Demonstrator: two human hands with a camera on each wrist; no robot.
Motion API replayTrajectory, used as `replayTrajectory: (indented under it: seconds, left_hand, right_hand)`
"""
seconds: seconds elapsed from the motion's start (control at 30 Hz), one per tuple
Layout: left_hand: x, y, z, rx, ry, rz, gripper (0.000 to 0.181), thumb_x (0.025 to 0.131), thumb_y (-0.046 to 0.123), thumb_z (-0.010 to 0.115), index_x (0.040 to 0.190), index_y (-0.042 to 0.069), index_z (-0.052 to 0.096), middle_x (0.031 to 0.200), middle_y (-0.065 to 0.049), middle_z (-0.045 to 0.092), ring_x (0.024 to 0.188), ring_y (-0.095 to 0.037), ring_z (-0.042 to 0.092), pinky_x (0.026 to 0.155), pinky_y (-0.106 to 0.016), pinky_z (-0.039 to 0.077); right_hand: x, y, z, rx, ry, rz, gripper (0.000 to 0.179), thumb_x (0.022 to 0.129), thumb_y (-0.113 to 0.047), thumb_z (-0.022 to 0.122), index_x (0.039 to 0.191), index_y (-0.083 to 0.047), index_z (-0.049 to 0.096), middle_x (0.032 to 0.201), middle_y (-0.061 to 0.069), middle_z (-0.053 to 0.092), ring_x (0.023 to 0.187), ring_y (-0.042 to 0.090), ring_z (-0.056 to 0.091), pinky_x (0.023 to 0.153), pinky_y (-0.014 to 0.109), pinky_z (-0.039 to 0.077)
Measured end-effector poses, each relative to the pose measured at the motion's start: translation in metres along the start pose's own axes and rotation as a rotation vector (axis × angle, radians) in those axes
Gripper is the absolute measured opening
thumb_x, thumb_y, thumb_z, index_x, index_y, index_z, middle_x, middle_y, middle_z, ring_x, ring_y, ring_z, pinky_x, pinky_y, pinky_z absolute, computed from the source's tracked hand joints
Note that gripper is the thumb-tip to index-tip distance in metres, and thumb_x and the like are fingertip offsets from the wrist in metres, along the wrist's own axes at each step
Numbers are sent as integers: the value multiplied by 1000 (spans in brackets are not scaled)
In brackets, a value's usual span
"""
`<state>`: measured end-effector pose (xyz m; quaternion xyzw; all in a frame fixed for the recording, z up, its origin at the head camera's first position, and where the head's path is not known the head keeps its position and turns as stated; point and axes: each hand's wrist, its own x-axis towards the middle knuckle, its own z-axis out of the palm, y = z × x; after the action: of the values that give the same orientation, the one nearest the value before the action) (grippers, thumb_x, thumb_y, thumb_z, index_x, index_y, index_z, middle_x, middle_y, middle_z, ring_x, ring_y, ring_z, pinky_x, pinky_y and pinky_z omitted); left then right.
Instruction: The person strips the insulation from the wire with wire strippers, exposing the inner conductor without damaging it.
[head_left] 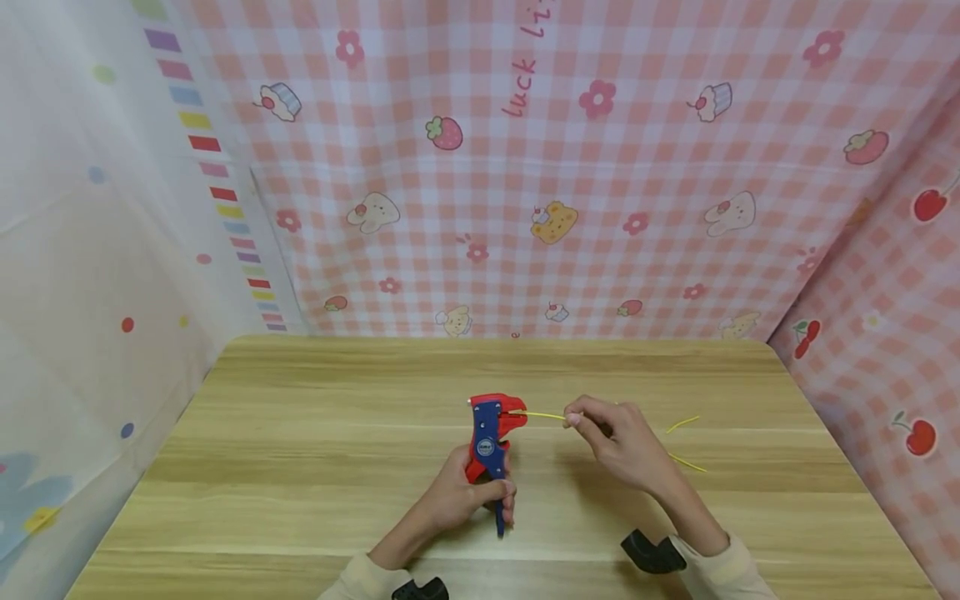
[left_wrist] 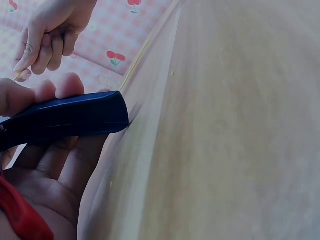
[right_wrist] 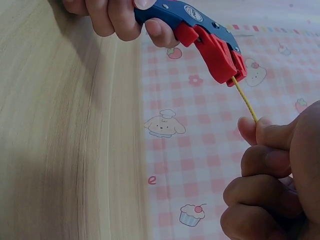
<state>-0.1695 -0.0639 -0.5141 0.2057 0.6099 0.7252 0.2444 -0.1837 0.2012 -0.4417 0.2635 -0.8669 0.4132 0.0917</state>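
Observation:
My left hand (head_left: 457, 493) grips a red and blue wire stripper (head_left: 487, 437) by its handles, its head upward and its jaws facing right. Thumb and index finger of my right hand (head_left: 626, 442) pinch a thin yellow wire (head_left: 546, 414). The far end of that wire sits in the stripper's red jaws, as the right wrist view also shows with the wire (right_wrist: 245, 99) running straight into the tool head (right_wrist: 220, 57). In the left wrist view the blue handle (left_wrist: 75, 115) lies across the fingers, and part of the red handle (left_wrist: 22, 212) shows below.
Two short yellow wire pieces (head_left: 683, 423) lie on the wooden table (head_left: 300, 433) to the right, one partly behind the right forearm. Pink checked cloth (head_left: 480, 167) hangs at the back and right, and a white patterned cloth (head_left: 112, 250) on the left.

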Motion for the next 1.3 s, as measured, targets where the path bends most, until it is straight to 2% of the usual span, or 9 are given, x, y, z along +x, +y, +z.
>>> replayTrajectory:
  seconds: [0.43, 0.63, 0.7, 0.93, 1.2, 1.3]
  left_hand:
    - [0, 2, 5, -6, 2, 16, 32, 93, -4, 62, 114, -18, 42, 79, -10, 66, 65, -18, 69, 67, -36, 65]
    - [1, 1, 7, 4, -9, 69, 32, 90, -7, 62, 110, -20, 41, 75, -27, 61, 61, -18, 67, 63, -34, 63]
    - [1, 1, 8, 2, -13, 82, 31, 90, -8, 60, 109, -20, 40, 74, -30, 59, 60, -18, 66, 62, -33, 63]
    - [1, 1, 9, -22, -23, 93, 29, 89, -8, 58, 108, -19, 40, 72, -19, 60, 59, -17, 64, 61, -32, 62]
    - [0, 1, 9, -22, -30, 102, 28, 89, -9, 58, 107, -20, 39, 71, -33, 54, 58, -17, 62, 60, -32, 62]
    - [0, 1, 9, -18, -27, 99, 27, 89, -8, 58, 107, -19, 40, 72, -34, 54, 58, -17, 62, 60, -32, 62]
  right_hand:
    - [-1, -3, 0, -6, 4, -9, 20, 102, -10, 61, 92, -24, 69, 62, -16, 36, 53, -5, 31, 48, 16, 29]
    - [-1, -3, -1, -1, 2, -18, 20, 102, -10, 60, 92, -24, 69, 61, -16, 35, 53, -5, 31, 48, 15, 29]
    - [0, -4, -1, -1, -1, -20, 20, 103, -10, 60, 92, -25, 69, 61, -16, 35, 53, -5, 31, 48, 15, 29]
    - [1, -4, -3, 1, -18, -36, 20, 102, -10, 60, 93, -24, 69, 63, -16, 38, 52, -5, 33, 47, 16, 31]
    - [1, -3, -4, -6, -20, -28, 19, 102, -10, 60, 93, -23, 70, 62, -16, 39, 52, -5, 33, 47, 16, 32]
    - [1, -3, -4, -7, -24, -25, 19, 103, -10, 60, 94, -24, 70, 62, -16, 39, 52, -5, 33, 47, 16, 32]
